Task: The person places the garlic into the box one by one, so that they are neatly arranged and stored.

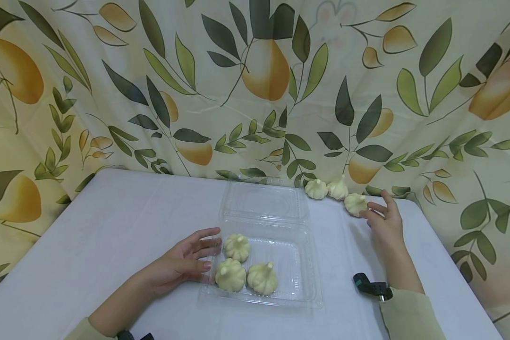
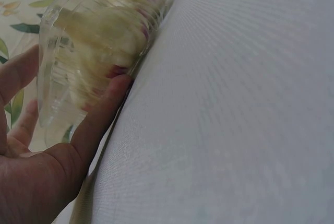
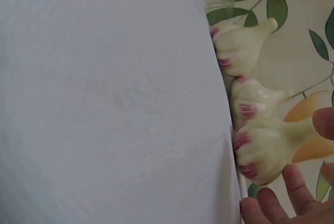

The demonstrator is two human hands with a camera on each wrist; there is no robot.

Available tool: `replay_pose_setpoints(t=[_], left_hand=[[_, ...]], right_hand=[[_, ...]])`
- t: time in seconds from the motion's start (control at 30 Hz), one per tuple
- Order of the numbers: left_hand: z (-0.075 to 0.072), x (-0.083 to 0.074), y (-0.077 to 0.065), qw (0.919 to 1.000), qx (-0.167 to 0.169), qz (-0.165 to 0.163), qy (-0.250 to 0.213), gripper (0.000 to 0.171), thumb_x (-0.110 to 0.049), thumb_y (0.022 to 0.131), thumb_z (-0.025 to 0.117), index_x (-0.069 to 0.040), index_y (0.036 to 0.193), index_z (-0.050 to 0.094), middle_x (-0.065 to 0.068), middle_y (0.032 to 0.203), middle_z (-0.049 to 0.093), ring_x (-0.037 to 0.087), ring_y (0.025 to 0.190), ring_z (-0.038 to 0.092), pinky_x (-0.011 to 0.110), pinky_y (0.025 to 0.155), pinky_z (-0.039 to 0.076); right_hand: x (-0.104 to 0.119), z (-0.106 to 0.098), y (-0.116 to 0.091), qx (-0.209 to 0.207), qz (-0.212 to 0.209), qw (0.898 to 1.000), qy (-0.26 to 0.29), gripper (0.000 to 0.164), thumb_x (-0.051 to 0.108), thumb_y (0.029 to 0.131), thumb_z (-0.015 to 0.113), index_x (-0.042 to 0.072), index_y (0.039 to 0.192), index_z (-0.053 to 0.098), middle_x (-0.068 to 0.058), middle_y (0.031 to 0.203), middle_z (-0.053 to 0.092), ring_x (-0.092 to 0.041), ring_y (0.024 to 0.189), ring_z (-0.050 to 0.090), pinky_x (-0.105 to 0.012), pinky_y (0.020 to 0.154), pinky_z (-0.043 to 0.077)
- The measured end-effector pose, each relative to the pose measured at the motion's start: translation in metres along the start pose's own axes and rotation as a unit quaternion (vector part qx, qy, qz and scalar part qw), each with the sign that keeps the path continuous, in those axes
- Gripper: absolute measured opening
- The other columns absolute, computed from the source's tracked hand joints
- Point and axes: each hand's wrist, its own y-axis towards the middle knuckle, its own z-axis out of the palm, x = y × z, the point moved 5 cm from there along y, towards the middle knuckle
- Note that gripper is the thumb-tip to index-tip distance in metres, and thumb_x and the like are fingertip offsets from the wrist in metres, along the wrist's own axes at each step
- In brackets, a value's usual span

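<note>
A clear plastic clamshell container (image 1: 295, 264) lies with its lid (image 1: 263, 200) folded back. Three pale garlic bulbs (image 1: 262, 278) sit in the left part of its base. My left hand (image 1: 180, 262) rests at the container's left side, fingers spread, with the thumb against the wall low down in the left wrist view. My right hand (image 1: 384, 222) reaches to the nearest of three more garlic bulbs (image 1: 355, 204) at the table's back edge. In the right wrist view its fingertips are right at that bulb (image 3: 266, 151), purple-marked at the base, and the thumb (image 3: 324, 124) is beside the stem.
The white-covered table (image 1: 123, 226) ends at a leaf-and-fruit patterned curtain (image 1: 221, 118) behind it. Two other garlic bulbs (image 1: 337, 189) stand just left of the right hand's bulb, close to the lid. A black wrist device (image 1: 371, 285) sits at the right sleeve.
</note>
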Motion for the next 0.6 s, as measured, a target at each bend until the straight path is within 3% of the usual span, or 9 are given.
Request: replay_pose_setpoints(t=[0.1, 0.2, 0.3, 0.4, 0.5, 0.6], left_hand=[[0.0, 0.0, 0.0, 1.0, 0.002, 0.002, 0.002, 0.081, 0.002, 0.093, 0.061, -0.016, 0.159, 0.018, 0.019, 0.163, 0.016, 0.037, 0.15, 0.02, 0.054, 0.095, 0.051], [0.0, 0.0, 0.0, 1.0, 0.003, 0.004, 0.003, 0.081, 0.002, 0.093, 0.062, -0.015, 0.159, 0.018, 0.021, 0.163, 0.015, 0.038, 0.15, 0.02, 0.054, 0.095, 0.051], [0.0, 0.0, 0.0, 1.0, 0.001, 0.001, 0.003, 0.08, 0.002, 0.093, 0.061, -0.016, 0.159, 0.018, 0.02, 0.163, 0.016, 0.037, 0.15, 0.02, 0.053, 0.095, 0.051], [0.0, 0.0, 0.0, 1.0, -0.001, -0.002, 0.002, 0.081, 0.002, 0.093, 0.061, -0.017, 0.159, 0.019, 0.018, 0.163, 0.017, 0.036, 0.149, 0.021, 0.052, 0.095, 0.052], [0.0, 0.0, 0.0, 1.0, -0.001, 0.0, 0.003, 0.08, 0.002, 0.094, 0.061, -0.017, 0.159, 0.019, 0.018, 0.163, 0.017, 0.036, 0.149, 0.021, 0.052, 0.095, 0.052], [-0.001, 0.001, 0.0, 1.0, -0.001, 0.001, 0.004, 0.08, 0.003, 0.094, 0.06, -0.018, 0.159, 0.019, 0.018, 0.163, 0.017, 0.036, 0.149, 0.021, 0.052, 0.095, 0.052]], right_hand=[[0.001, 0.003, -0.001, 0.03, -0.026, 0.996, -0.076, 0.082, 0.023, 0.098, 0.061, 0.023, 0.162, 0.009, -0.017, 0.142, 0.033, -0.028, 0.127, 0.042, -0.034, 0.095, 0.04], [0.001, 0.007, -0.002, 0.067, -0.043, 0.989, -0.126, 0.081, 0.027, 0.098, 0.061, 0.018, 0.161, 0.011, -0.028, 0.147, 0.018, -0.042, 0.134, 0.035, -0.042, 0.097, 0.04], [0.0, 0.009, -0.003, 0.081, -0.03, 0.987, -0.133, 0.077, 0.03, 0.098, 0.06, 0.017, 0.161, 0.016, -0.03, 0.155, 0.001, -0.051, 0.142, 0.025, -0.057, 0.106, 0.037], [0.0, 0.011, -0.003, 0.084, -0.023, 0.987, -0.132, 0.073, 0.033, 0.097, 0.061, 0.013, 0.158, 0.024, -0.026, 0.162, -0.005, -0.054, 0.145, 0.016, -0.067, 0.111, 0.028], [0.001, 0.013, -0.003, 0.092, -0.032, 0.988, -0.122, 0.069, 0.03, 0.096, 0.065, 0.008, 0.152, 0.032, -0.02, 0.166, 0.005, -0.053, 0.147, 0.012, -0.069, 0.112, 0.022], [0.003, 0.016, -0.005, 0.102, -0.049, 0.988, -0.106, 0.066, 0.024, 0.094, 0.067, 0.002, 0.147, 0.034, -0.021, 0.162, 0.021, -0.05, 0.146, 0.021, -0.066, 0.112, 0.026]])
